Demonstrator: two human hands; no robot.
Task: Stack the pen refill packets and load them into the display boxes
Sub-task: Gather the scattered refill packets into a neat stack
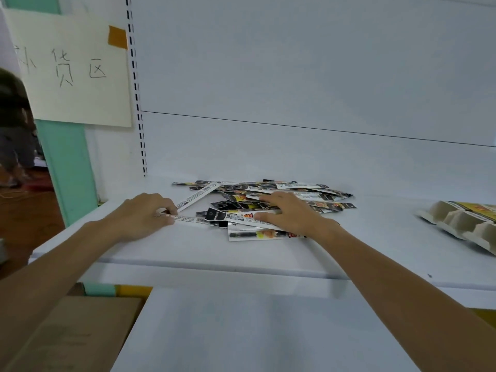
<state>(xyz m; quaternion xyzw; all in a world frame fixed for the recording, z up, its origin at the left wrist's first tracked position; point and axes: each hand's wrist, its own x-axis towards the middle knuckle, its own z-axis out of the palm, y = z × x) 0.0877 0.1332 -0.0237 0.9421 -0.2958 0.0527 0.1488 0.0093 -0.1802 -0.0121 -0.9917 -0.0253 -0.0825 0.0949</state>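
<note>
Nearest you, a brown carton (80, 334) and a lower white board (241, 331) sit below the working shelf (188, 251), and both your forearms reach over its front edge. The heap of pen refill packets (295, 187) lies mid-shelf, criss-crossed and overlapping. Your left hand (142, 216) has its fingers curled round the end of one long packet (189, 219) at the heap's left edge. Your right hand (292, 213) lies on the heap with fingers straight and spread, holding nothing. Judge the packets light, thin, flexible and glossy. They probably slide over one another, so square them by the long edges and lift a stack pinched near both ends. The display box (461, 224) waits well apart, at the shelf's right. The shelf is smooth, white and flat. A plain back panel (295, 76) closes it, and a handwritten sign (72, 68) hangs upper left.
</note>
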